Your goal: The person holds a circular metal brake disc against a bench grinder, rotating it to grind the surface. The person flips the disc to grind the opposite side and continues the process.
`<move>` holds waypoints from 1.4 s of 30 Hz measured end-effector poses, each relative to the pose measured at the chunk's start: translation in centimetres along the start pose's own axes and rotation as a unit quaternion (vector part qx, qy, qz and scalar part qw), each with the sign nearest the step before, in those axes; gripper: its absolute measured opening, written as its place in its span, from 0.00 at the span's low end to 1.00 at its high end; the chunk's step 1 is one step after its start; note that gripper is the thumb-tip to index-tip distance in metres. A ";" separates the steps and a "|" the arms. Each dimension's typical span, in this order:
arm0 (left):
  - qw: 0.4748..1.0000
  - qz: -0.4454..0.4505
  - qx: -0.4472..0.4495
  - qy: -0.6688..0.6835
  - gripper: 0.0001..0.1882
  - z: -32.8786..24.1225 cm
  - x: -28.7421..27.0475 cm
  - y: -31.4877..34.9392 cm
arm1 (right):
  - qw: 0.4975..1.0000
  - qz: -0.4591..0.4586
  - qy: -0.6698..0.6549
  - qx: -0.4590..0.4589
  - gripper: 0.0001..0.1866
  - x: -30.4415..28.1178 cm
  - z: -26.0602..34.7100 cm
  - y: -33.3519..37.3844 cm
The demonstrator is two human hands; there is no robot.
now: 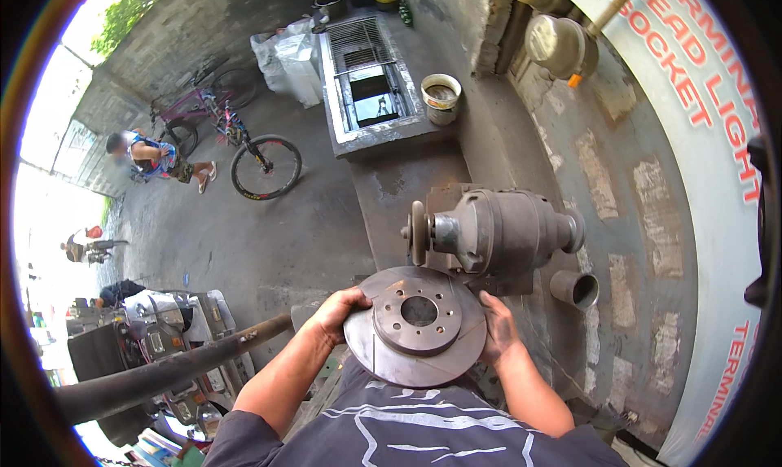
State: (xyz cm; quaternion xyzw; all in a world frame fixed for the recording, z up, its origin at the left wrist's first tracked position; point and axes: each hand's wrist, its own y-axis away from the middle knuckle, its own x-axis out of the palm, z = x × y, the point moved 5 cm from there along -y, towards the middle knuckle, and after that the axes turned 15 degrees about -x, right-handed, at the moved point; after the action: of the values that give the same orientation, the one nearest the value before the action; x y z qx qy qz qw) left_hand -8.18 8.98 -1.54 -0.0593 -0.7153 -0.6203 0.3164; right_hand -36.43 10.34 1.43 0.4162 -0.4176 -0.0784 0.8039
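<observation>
A grey metal brake disc (415, 365) with a raised hub and a ring of bolt holes is held in front of my chest. Its left rim is gripped by my left hand (338, 314), thumb on the face and the other fingers hidden beneath. On the opposite rim, my right hand (498, 328) is closed around the edge, with its fingertips partly out of sight. Just beyond the disc's far edge stands a bench grinder (505, 229) with a thin wheel (419, 232) on its left end. I cannot tell whether the disc touches that wheel.
A metal pipe (179, 368) crosses at left above stacked machine parts (163, 320). Right of the grinder lies a short pipe piece (575, 289) by a brick wall. Further off are a framed basin (342, 133), a bucket (441, 92), bicycles (266, 167) and a seated person (151, 153).
</observation>
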 end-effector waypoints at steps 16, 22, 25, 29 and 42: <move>0.996 0.001 -0.057 0.075 0.25 -2.9 0.4 -3.1 | 0.990 -0.121 -0.075 -0.026 0.20 -1.2 -2.7 -0.4; 0.994 -0.038 -0.078 0.067 0.23 -4.3 0.1 -3.2 | 0.986 -0.152 -0.064 -0.005 0.18 2.0 -1.6 -0.6; 0.993 -0.040 -0.093 0.065 0.23 -4.8 1.1 -2.8 | 0.985 -0.171 -0.030 -0.025 0.22 2.5 -1.0 0.6; 0.990 -0.037 -0.119 0.060 0.22 -4.2 0.5 -4.1 | 0.984 -0.167 -0.056 -0.017 0.23 2.0 -0.9 0.8; 0.986 0.017 -0.123 0.115 0.23 -4.5 0.6 -3.8 | 0.982 -0.188 -0.024 -0.013 0.21 3.3 -0.4 0.1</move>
State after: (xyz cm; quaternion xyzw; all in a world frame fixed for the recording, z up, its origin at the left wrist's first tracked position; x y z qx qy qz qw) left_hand -8.77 3.76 -4.32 -0.0380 -0.5915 -0.7007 0.3970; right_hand -34.05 9.14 3.37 0.4752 -0.3499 -0.2436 0.7697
